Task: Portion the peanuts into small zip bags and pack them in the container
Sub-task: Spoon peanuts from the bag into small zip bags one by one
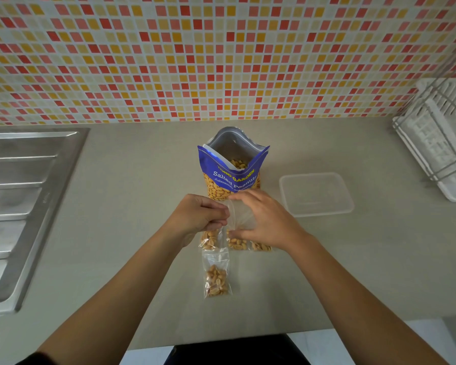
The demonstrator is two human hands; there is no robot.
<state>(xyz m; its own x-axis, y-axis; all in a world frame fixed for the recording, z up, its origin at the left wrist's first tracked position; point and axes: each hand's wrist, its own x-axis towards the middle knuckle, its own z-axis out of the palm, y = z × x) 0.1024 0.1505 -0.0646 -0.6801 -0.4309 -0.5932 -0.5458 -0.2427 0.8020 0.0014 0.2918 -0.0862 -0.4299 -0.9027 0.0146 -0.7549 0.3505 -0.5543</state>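
A blue bag of salted peanuts (232, 169) stands open at mid counter. In front of it my left hand (199, 216) and my right hand (261, 219) both pinch a small clear zip bag (241, 216) between them, above the counter. Under my hands lie filled small zip bags of peanuts (237, 243), partly hidden. One more filled small bag (217, 279) lies nearer to me. A clear plastic container (316, 193) sits to the right of the peanut bag, with nothing visible in it.
A steel sink drainboard (24, 201) fills the left side. A white dish rack (437, 138) stands at the far right. The tiled wall rises behind the counter (132, 196), and the counter's front edge runs below my arms.
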